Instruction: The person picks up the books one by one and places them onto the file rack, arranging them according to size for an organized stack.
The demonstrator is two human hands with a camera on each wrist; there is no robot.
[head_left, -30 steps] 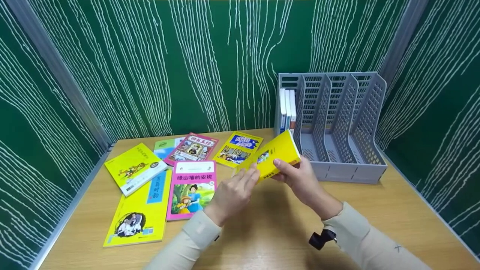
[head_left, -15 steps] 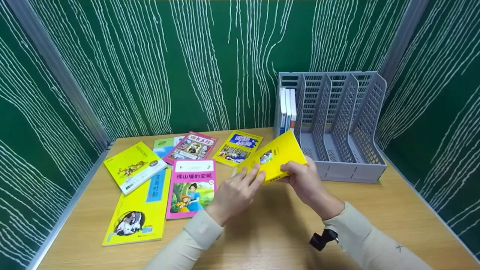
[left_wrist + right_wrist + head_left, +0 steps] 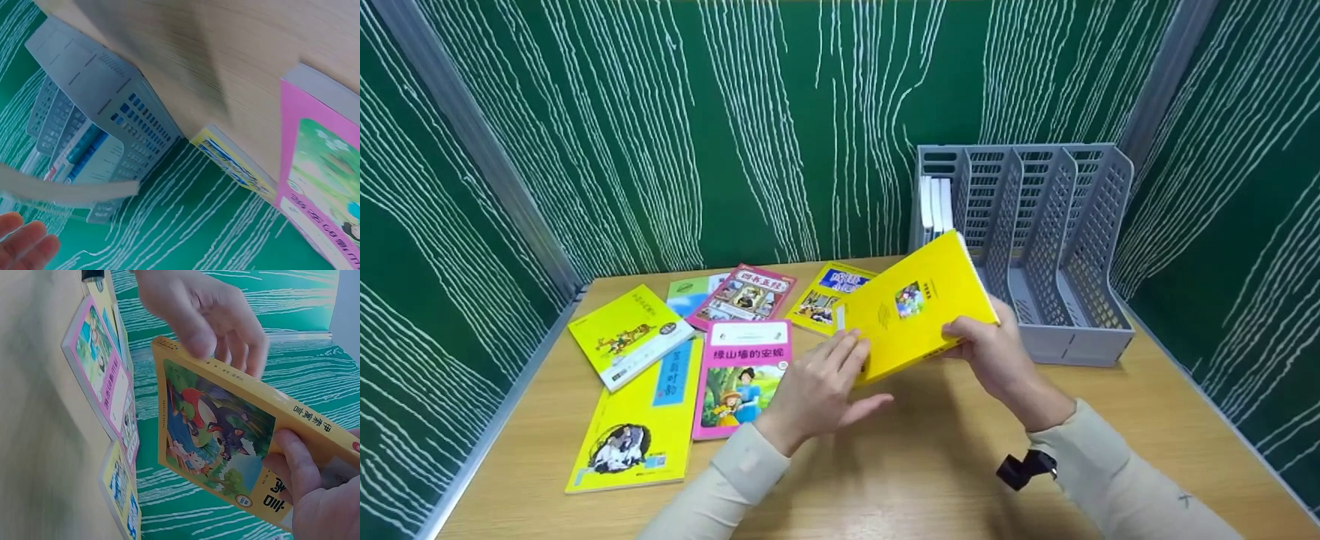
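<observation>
My right hand (image 3: 1001, 356) grips a yellow paperback book (image 3: 915, 307) by its right end, thumb on the back cover that faces up. The book is held tilted above the table, in front of the grey file rack (image 3: 1035, 343). In the right wrist view its front cover shows a cartoon wolf, with the yellow spine along the upper edge. My left hand (image 3: 821, 390) is at the book's lower left corner, fingers fairly straight against the back cover and thumb spread away. Only its fingertips (image 3: 28, 247) show in the left wrist view.
Several white-spined books (image 3: 936, 204) stand upright in the rack's leftmost slot. To the left lie a pink book (image 3: 744, 390), a red book (image 3: 746, 292), a blue-titled yellow book (image 3: 814, 307), a tiger-cover book (image 3: 626, 337) and a large yellow book (image 3: 637, 435). Green walls enclose the table.
The yellow book has moved up and right in my right hand and its back cover now faces me more fully. My left thumb has spread away from it.
</observation>
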